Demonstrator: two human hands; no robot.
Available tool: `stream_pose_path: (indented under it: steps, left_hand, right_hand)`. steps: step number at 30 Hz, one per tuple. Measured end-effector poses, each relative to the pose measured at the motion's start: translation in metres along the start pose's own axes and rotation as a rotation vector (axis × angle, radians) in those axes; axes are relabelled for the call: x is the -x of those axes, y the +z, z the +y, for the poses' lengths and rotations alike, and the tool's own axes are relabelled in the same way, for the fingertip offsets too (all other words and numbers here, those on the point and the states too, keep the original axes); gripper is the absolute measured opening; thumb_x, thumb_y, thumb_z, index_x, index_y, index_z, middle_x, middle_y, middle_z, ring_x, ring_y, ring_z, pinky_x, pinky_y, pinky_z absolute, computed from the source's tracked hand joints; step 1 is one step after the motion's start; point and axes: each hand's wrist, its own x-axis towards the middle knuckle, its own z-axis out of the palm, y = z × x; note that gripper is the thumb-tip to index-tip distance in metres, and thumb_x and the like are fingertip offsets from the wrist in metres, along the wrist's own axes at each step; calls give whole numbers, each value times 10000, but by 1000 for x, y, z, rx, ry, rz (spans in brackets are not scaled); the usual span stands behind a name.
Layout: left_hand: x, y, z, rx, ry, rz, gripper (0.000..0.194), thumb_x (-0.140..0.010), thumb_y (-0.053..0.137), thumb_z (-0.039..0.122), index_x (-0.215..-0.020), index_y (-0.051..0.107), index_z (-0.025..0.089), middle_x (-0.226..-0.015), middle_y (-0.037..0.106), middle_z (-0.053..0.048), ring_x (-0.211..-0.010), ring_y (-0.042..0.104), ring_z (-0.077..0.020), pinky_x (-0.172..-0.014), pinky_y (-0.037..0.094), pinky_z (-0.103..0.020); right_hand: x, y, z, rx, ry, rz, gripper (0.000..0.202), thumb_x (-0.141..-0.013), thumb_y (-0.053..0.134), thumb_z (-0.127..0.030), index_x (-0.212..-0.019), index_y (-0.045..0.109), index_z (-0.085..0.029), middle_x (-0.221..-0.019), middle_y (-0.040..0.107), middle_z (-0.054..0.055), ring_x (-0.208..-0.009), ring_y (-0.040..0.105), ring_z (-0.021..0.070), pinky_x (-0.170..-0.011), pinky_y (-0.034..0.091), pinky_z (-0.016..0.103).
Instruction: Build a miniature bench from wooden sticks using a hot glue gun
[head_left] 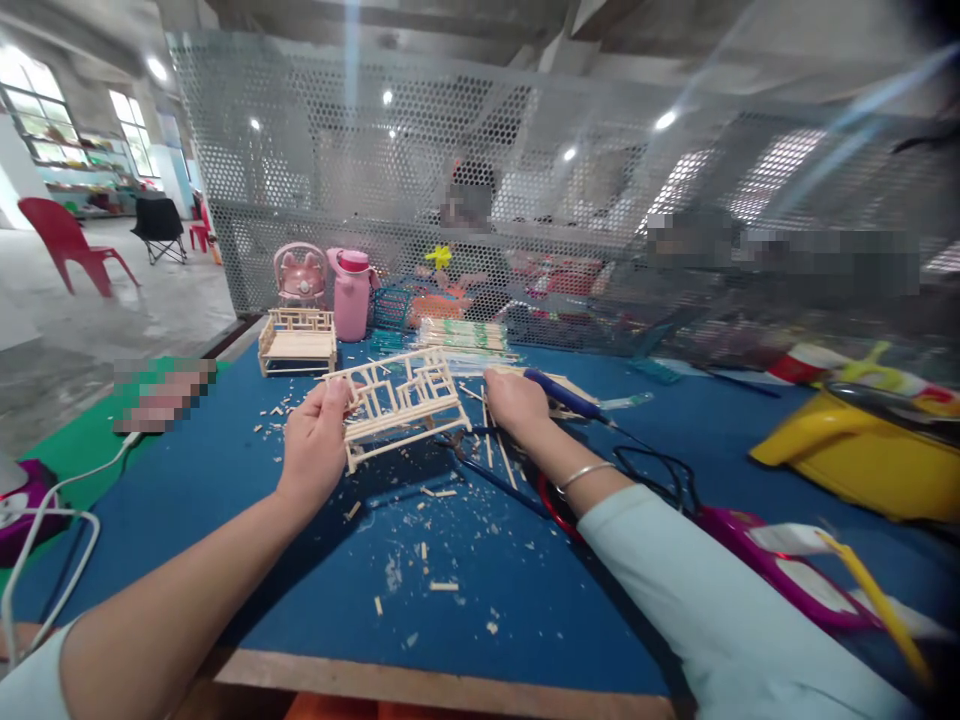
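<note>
Wooden sticks make up the small frame point(401, 405), a bench-like lattice that serves as the landmark here. Seen from the head camera, the left hand point(315, 445) grips the frame's left end, thumb on top, and holds it tilted just above the blue mat point(480, 600). The right hand point(516, 400) sits just right of the frame, closed around a blue-handled tool point(566, 397) whose tip points away from the frame; it looks like a glue pen or hot iron, but blur keeps me from telling which. Loose sticks point(495, 450) lie below the right hand, just right of the frame, and offcuts point(431, 555) are scattered on the mat in front of it. Behind the frame to the left stands a finished bench point(298, 341), with a pink bottle point(351, 293) just beside that. Black cords point(660, 475) run off to the frame's right, and a yellow tub point(862, 455) sits well apart on that side. Beyond a mesh screen point(525, 180) behind the frame, another person is at work.

My judgement: the frame is mid-assembly, held steady while a joint is being fixed. The next move calls for bringing the tool tip or a stick to the frame's right end with a gentle touch, since the lattice looks fragile.
</note>
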Motion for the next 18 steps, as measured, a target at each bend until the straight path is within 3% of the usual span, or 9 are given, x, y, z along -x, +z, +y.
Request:
stream_pose_path:
  steps: [5, 11, 14, 18]
  left_hand:
    - [1, 0, -2, 5, 5, -24, 396, -808, 507, 537, -693, 608, 172, -732, 623, -22, -771, 576, -162, -729, 447, -257]
    - [2, 1, 0, 24, 3, 30, 406, -755, 557, 563, -693, 634, 169, -679, 631, -19, -709, 576, -162, -678, 451, -257]
    - [2, 1, 1, 11, -2, 28, 434, -750, 547, 585, -689, 635, 164, -692, 646, -28, -710, 585, -165, -677, 453, -263]
    - [1, 1, 2, -3, 12, 23, 448, -752, 537, 595, -710, 646, 162, -692, 653, -36, -720, 595, -174, -684, 461, -274]
  right_hand:
    - [-5, -1, 9, 6, 89, -18, 355, -829, 350, -22, -972, 675, -35, -1016, 667, 253, -969, 652, 288, -761, 483, 334]
    - [8, -6, 32, 11, 96, -20, 317, -863, 377, -105, -1044, 635, -73, -1071, 656, 220, -1005, 630, 299, -764, 462, 351]
    - [35, -12, 28, -19, 31, -19, 295, -884, 433, -296, -1072, 597, -139, -1030, 677, 159, -962, 637, 271, -710, 452, 312]
    - [92, -12, 12, -70, -160, -145, 347, -833, 466, -524, -804, 601, -206, -824, 702, 69, -778, 658, 237, -577, 403, 274]
